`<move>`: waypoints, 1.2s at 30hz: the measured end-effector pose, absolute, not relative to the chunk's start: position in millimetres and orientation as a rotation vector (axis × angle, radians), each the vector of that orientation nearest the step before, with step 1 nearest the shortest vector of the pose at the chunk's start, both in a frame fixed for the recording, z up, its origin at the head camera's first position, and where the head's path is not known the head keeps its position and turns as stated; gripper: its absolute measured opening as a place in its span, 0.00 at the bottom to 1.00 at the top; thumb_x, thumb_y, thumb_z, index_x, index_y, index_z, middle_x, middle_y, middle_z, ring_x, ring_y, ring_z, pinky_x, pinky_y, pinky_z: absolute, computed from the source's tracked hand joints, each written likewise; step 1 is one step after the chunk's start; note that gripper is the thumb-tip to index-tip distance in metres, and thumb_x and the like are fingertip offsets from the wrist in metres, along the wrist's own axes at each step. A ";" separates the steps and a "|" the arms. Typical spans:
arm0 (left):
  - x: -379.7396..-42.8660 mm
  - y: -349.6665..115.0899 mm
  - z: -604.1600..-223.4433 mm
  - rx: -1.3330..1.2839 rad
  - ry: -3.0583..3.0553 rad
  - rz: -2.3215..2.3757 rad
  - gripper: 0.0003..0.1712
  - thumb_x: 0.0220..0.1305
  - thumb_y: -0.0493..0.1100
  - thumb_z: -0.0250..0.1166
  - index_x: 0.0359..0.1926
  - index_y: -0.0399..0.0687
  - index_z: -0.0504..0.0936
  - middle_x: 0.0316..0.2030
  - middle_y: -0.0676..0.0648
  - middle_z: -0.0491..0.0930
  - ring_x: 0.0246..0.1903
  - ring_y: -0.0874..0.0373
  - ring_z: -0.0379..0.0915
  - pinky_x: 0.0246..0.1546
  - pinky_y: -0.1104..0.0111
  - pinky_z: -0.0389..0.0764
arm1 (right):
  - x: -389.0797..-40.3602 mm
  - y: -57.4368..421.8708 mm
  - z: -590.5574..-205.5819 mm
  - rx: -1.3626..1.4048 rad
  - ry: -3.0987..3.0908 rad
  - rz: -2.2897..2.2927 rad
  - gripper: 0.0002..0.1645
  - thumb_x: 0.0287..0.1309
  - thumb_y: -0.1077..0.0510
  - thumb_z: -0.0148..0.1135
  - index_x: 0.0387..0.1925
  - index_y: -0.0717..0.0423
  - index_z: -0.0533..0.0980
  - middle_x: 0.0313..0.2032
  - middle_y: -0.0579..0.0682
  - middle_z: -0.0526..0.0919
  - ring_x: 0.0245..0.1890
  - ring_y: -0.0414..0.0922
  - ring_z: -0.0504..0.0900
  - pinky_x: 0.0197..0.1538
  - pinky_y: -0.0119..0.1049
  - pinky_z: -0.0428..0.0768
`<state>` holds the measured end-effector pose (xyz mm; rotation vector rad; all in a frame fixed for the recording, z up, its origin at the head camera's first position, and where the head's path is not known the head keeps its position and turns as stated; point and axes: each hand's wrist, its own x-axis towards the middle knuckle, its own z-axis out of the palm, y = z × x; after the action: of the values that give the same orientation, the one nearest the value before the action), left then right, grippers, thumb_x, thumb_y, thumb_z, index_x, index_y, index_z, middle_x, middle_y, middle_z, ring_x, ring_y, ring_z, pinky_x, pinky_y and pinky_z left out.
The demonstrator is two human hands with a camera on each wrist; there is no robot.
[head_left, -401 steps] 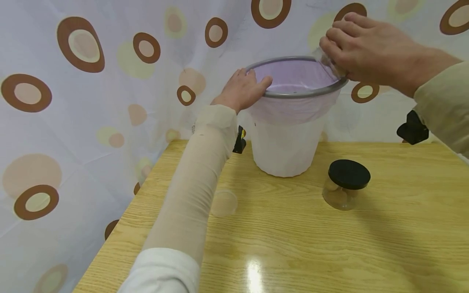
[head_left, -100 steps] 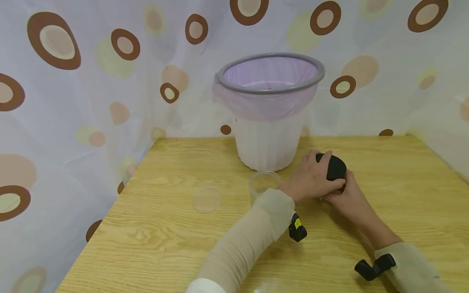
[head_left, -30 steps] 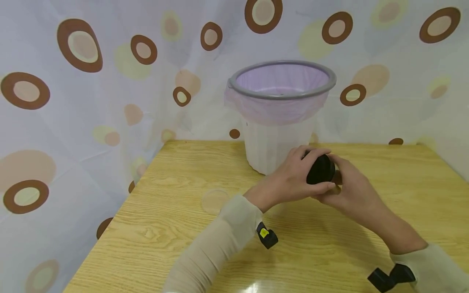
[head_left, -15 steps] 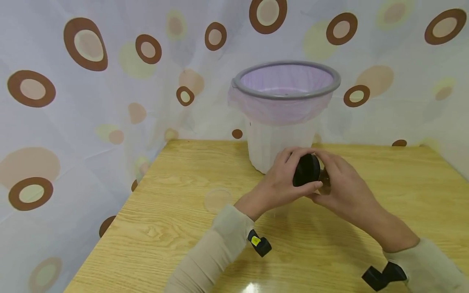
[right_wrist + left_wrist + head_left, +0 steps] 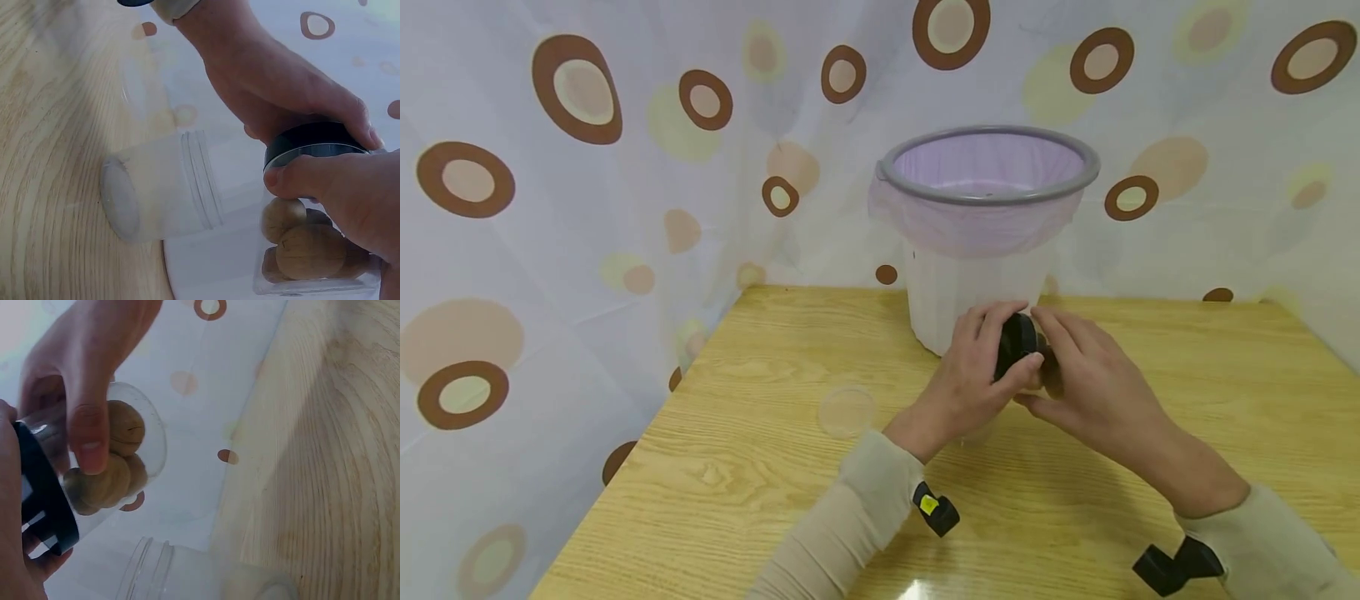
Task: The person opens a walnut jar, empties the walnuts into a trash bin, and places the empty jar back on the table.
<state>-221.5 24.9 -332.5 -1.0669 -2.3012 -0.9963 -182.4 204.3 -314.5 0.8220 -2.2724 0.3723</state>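
Note:
A clear jar (image 5: pixel 270 253) with several brown, round, nut-like pieces inside is held above the table, tilted. Its black lid (image 5: pixel 1017 340) faces left in the head view. My left hand (image 5: pixel 958 383) grips the lid, fingers over the far side and thumb near me. My right hand (image 5: pixel 1101 383) holds the jar's clear body, hiding most of it in the head view. A second clear jar (image 5: pixel 159 187), lidless with a threaded neck, stands on the table below; the left hand and wrist mostly hide it in the head view.
A clear round disc (image 5: pixel 846 410), like a lid, lies on the table (image 5: pixel 737 467) to the left. Behind the hands stands a white bin (image 5: pixel 977 287) with a purple liner and grey rim. A patterned curtain (image 5: pixel 647 200) hangs around the table.
Earlier, my left hand was on the bin's rim and my right held something clear there. Since then both hands have taken the black-lidded jar, lifted it leftward and tipped it further, lid turned left.

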 end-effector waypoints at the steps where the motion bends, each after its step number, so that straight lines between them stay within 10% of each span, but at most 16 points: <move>1: -221.5 26.4 -333.3 -1.053 -2.285 -0.977 0.31 0.73 0.53 0.52 0.72 0.50 0.58 0.64 0.42 0.63 0.60 0.51 0.61 0.54 0.68 0.73 | -181.7 203.9 -313.5 0.822 -2.272 0.369 0.61 0.27 0.60 0.85 0.66 0.70 0.64 0.55 0.67 0.76 0.52 0.64 0.76 0.54 0.61 0.75; 9: -223.0 35.0 -338.5 -0.952 -2.151 -0.858 0.39 0.75 0.66 0.24 0.68 0.45 0.61 0.59 0.41 0.63 0.54 0.51 0.64 0.50 0.70 0.74 | -179.6 198.7 -308.7 0.834 -2.254 0.339 0.56 0.28 0.63 0.83 0.63 0.72 0.66 0.53 0.67 0.76 0.51 0.63 0.77 0.53 0.58 0.77; 17: -224.1 38.1 -338.0 -0.916 -2.092 -0.856 0.27 0.71 0.53 0.47 0.63 0.42 0.65 0.57 0.42 0.66 0.53 0.52 0.65 0.49 0.71 0.75 | -179.3 196.4 -309.6 0.798 -2.260 0.310 0.58 0.28 0.62 0.81 0.64 0.74 0.63 0.54 0.69 0.75 0.52 0.63 0.76 0.56 0.58 0.76; 36: -226.5 42.7 -335.1 -0.763 -2.154 -0.874 0.23 0.72 0.50 0.37 0.53 0.43 0.72 0.48 0.44 0.75 0.42 0.52 0.72 0.45 0.64 0.78 | -183.9 188.9 -322.7 0.731 -2.167 0.101 0.56 0.24 0.59 0.83 0.58 0.76 0.66 0.49 0.70 0.76 0.50 0.64 0.75 0.57 0.57 0.74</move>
<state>-226.5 42.7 -335.1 -0.7629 -2.1539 -0.8742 -183.9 188.9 -322.7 0.7311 -2.1671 0.1011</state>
